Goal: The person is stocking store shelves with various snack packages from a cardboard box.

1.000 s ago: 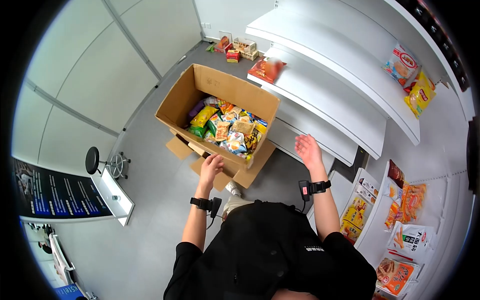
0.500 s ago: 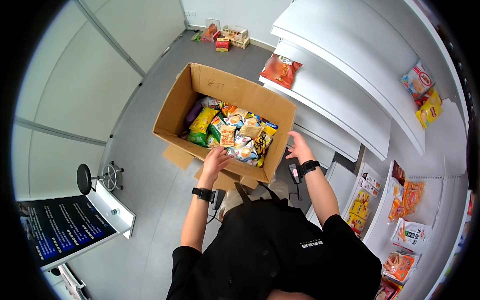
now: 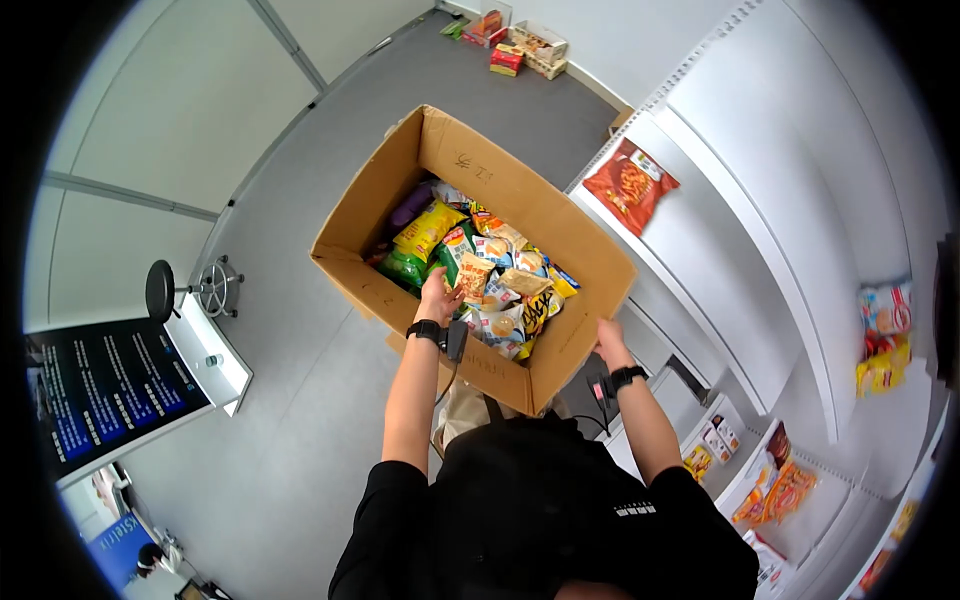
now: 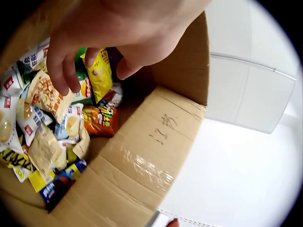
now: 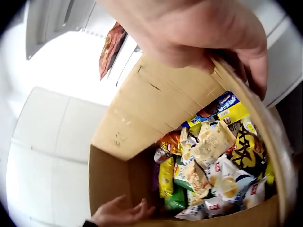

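Left hand (image 3: 437, 296) hovers over snack packets (image 3: 487, 282); right hand (image 3: 607, 335) grips box (image 3: 500, 185).

Reaches the bare left arm straight forward, left hand (image 3: 438, 297) palm down, fingers loosely spread, gripping nothing. Bends the right arm, right hand (image 3: 607, 335) well to the right of the left and nearer the body, clamped on the box rim (image 5: 277, 156), thumb opposite curled fingers. Wears a dark band on each wrist.
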Motion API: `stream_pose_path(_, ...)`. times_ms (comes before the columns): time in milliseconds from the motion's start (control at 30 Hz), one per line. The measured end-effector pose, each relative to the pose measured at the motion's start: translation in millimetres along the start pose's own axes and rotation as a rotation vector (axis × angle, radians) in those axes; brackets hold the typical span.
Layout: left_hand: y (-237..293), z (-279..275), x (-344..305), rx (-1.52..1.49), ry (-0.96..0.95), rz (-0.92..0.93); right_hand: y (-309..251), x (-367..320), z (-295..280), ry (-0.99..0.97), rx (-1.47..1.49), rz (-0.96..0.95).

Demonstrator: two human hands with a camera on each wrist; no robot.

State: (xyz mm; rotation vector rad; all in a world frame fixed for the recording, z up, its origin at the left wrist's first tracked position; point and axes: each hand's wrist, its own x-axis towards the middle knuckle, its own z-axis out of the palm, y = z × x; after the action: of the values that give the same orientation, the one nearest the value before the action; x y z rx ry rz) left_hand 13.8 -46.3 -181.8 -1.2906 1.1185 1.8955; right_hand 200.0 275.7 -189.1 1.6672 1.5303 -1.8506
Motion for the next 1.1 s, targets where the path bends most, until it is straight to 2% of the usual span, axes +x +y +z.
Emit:
stream_pose_path(33,-1,-3,22,0.036,0.030,0.028,0,-3,-4,-0.009,-0.031,-0.034)
stream_pose_path(167,18,-9,103,-0.001,0.141,-0.049,-32,-22,-1,-0.082,-0.117,0.000)
stream_pose_path(267,23,-6,128,-0.099,0.232,-0.066,-32,-20,0,-0.068,-0.129,0.058)
stream_pose_path(400,32,3,142,-0.147,0.167,0.017,-28,-14,0,-0.062,-0.151,0.093)
stream_pose_path(533,33,-13,174,-0.158,0.125,0.074,-29,-15,-3,-0.072,-0.264,0.083)
stream_pose_path(600,30,-20,192,-0.139,0.098,0.117,-12,1,-17,-0.085,-0.436,-0.038)
stream_pose_path(733,34,-25,204,-0.094,0.133,0.145,-12,4,-18,-0.101,-0.554,-0.167)
stream_pose_path(833,38,-35,218,-0.167,0.100,0.179,-14,13,-18,-0.148,-0.667,-0.161)
stream_pose_path(933,36,-40,224,-0.244,0.094,0.199,-9,21,-20,-0.161,-0.625,-0.298)
stream_pose_path(1000,37,-38,217,-0.259,0.090,0.207,-4,23,-26,-0.143,-0.654,-0.295)
stream_pose_path(1100,38,-20,198,-0.255,0.181,0.354,2,27,-36,-0.159,-0.638,-0.254)
